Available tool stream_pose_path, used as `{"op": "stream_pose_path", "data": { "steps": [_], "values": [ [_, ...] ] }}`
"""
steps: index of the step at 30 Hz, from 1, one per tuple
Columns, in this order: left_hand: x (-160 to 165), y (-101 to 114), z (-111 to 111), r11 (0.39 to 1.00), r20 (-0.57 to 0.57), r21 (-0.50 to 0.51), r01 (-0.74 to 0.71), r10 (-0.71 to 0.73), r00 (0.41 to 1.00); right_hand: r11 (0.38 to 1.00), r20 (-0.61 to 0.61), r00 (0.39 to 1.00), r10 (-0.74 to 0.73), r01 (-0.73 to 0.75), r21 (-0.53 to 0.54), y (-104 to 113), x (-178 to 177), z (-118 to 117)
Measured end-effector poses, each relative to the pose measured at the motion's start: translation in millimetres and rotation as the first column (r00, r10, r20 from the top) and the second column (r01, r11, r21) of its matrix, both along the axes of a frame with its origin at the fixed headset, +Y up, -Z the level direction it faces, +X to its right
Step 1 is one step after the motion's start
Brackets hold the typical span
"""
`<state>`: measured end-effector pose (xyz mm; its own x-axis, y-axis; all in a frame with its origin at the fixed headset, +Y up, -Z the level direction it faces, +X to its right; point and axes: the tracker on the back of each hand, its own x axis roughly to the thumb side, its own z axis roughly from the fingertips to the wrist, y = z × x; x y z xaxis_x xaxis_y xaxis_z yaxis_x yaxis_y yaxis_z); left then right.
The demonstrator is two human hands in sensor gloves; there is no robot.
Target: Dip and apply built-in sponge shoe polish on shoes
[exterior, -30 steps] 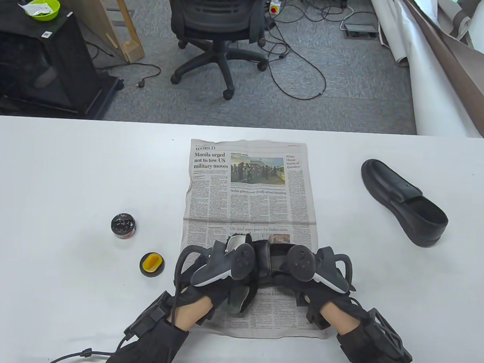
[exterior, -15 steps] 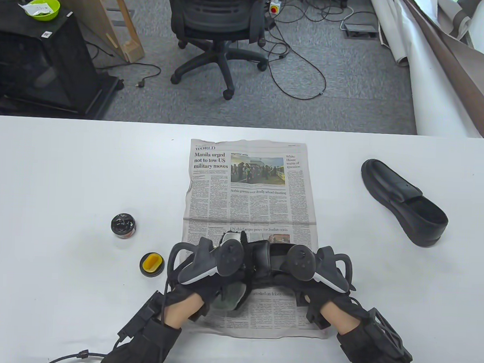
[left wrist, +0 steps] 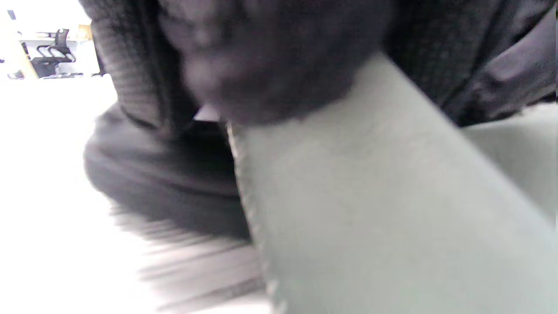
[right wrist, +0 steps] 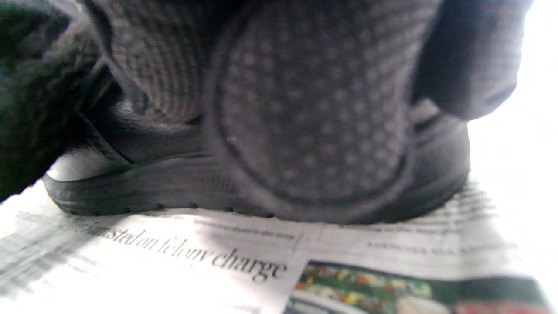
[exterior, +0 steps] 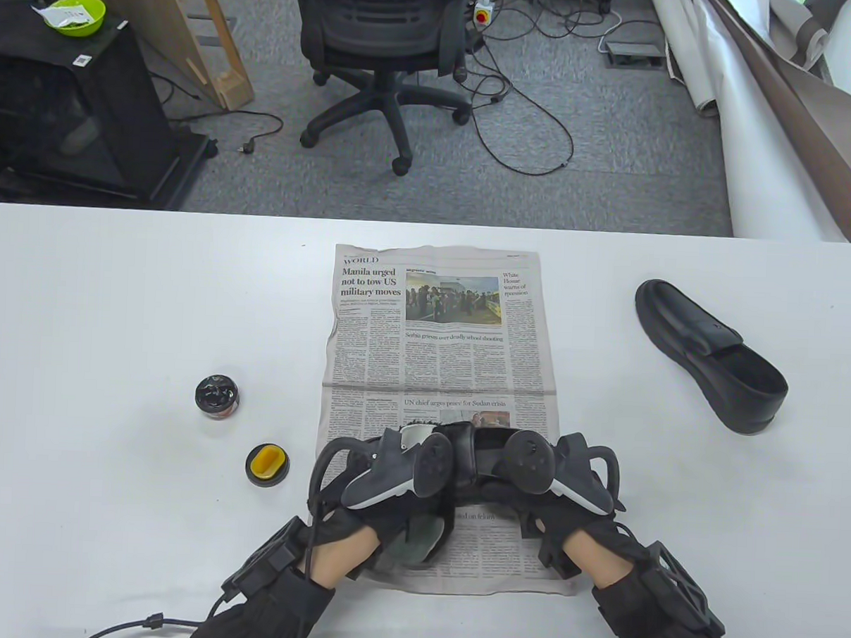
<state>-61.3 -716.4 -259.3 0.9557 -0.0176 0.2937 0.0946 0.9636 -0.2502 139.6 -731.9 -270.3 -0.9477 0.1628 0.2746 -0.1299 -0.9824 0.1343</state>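
Note:
A black shoe lies on the newspaper near the table's front edge, mostly hidden under both hands. My right hand grips it; in the right wrist view my gloved fingers press on the shoe's side. My left hand holds a grey-green cloth against the shoe's left end; the cloth fills the left wrist view. The open polish jar and its lid with the yellow sponge stand to the left, apart from both hands.
A second black shoe lies on the bare white table at the right. A whitish object with a dark fringe shows just beyond my left tracker. An office chair and cables are on the floor beyond the table.
My left hand swung left along the shoe with the cloth, then came back right and a little nearer. The right hand and the shoe stayed put.

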Motion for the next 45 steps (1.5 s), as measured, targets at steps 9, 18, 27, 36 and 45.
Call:
{"op": "stream_pose_path", "data": {
  "steps": [9, 18, 27, 36, 45],
  "values": [
    [-43.5, 19.1, -14.7, 0.992, -0.060, -0.030, 0.123, -0.125, 0.990, 1.000, -0.003, 1.000, -0.002, 0.002, -0.003, 0.1, 0.0, -0.2],
    [-155.9, 70.0, -20.5, 0.990, -0.364, 0.128, 0.060, -0.009, 0.931, 1.000, -0.001, 1.000, 0.000, 0.000, 0.000, -0.1, -0.2, -0.1],
    [-237.8, 43.0, -29.1, 0.983, -0.621, -0.004, 0.185, -0.148, 0.769, 1.000, -0.001, 1.000, 0.000, 0.000, 0.001, -0.3, -0.3, 0.1],
    [-275.5, 14.4, -33.5, 0.980, -0.716, -0.057, 0.192, -0.175, 0.676, 1.000, -0.003, 1.000, -0.001, 0.001, 0.001, -0.5, -0.2, 0.0],
    [-287.5, -3.0, -37.5, 0.969, -0.728, -0.126, 0.214, -0.237, 0.643, 1.000, -0.005, 1.000, -0.002, 0.002, 0.004, -0.7, -0.2, 0.0]
  ]
}}
